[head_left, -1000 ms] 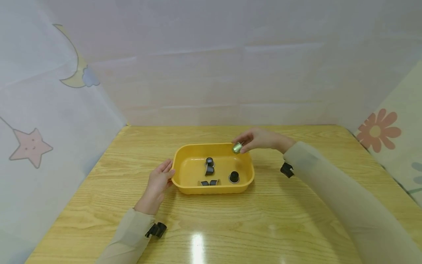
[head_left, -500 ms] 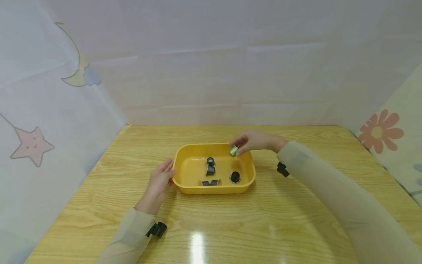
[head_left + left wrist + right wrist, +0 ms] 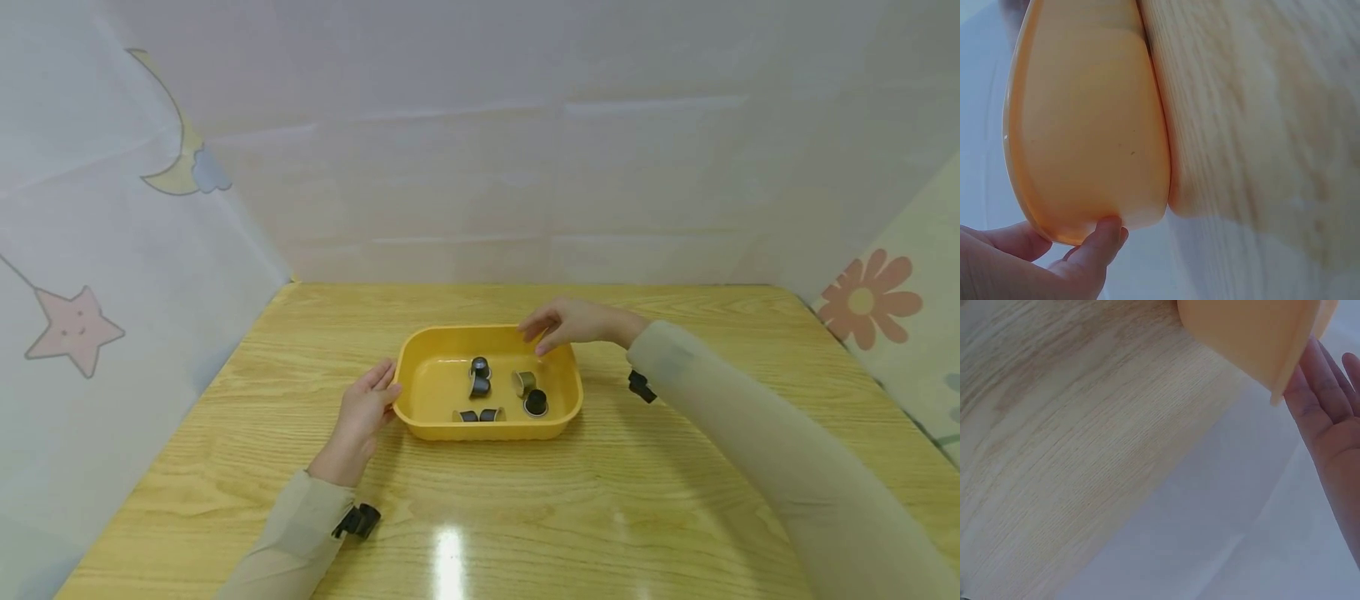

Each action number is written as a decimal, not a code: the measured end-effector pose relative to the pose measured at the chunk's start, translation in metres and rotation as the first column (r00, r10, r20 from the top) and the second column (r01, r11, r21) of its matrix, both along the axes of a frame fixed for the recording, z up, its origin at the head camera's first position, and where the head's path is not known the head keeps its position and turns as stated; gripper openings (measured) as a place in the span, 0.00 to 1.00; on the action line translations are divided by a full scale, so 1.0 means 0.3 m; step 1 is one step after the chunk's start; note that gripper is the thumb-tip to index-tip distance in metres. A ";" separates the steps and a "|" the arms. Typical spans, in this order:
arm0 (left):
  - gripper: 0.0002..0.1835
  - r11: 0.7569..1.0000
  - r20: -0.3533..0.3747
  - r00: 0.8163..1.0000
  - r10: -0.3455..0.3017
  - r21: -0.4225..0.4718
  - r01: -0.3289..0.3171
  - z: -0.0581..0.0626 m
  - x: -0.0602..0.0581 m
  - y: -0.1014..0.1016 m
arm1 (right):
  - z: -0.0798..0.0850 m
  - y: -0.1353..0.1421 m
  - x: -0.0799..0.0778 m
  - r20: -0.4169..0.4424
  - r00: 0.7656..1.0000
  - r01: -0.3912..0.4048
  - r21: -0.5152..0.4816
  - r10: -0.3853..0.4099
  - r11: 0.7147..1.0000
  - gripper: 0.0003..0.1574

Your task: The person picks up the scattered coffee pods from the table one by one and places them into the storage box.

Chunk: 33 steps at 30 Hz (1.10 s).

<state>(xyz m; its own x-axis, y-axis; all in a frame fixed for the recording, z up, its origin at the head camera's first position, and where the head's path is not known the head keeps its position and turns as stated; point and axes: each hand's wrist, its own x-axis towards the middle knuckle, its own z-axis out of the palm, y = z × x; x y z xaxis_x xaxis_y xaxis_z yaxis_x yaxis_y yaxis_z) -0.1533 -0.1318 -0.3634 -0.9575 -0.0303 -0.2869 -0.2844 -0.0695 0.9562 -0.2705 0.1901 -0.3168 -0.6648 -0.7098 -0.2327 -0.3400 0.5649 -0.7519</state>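
My left hand (image 3: 362, 410) grips the left end of a yellow plastic tub (image 3: 480, 432), and the left wrist view shows its thumb (image 3: 1105, 236) against the tub's outer wall. Inside the tub lie several coffee capsules. A green-gold capsule (image 3: 524, 382) rests on its side beside an upright black capsule (image 3: 536, 402). Left of these, two dark capsules (image 3: 480, 385) touch each other, and two more (image 3: 478, 415) lie partly hidden at the near wall. Over the back right corner hovers my right hand (image 3: 573, 321), holding nothing, its fingers loosely bent.
The tub stands on a wood-grain table (image 3: 487, 517). Behind the table hangs a pale wall sheet (image 3: 465, 183), printed at the sides with a moon, a star and flowers. A black strap piece (image 3: 357, 521) sits at the left wrist, another (image 3: 641, 386) at the right.
The green-gold capsule has left my right hand's fingers and dropped into the tub beside the black capsule. My right hand had shifted slightly left; the left hand keeps its place.
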 end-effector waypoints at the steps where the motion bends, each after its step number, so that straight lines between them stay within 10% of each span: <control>1: 0.30 1.000 0.001 1.000 0.001 0.000 -0.001 0.000 0.000 0.000 | 0.000 0.004 0.002 -0.001 1.000 0.000 -0.005 0.000 1.000 0.32; 33: 0.30 1.000 0.016 1.000 -0.004 -0.024 0.004 -0.009 -0.007 -0.018 | 0.064 0.383 0.223 -0.039 0.984 0.163 -0.188 -0.173 0.968 0.34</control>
<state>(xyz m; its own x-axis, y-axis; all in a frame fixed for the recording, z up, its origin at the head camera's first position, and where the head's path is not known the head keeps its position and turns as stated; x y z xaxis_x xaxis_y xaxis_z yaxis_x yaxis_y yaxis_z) -0.1554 -0.1372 -0.3662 -0.9530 -0.0337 -0.3011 -0.2996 -0.0452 0.9530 -0.2036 0.3050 -0.2976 -0.7864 -0.6138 -0.0687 -0.2954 0.4715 -0.8309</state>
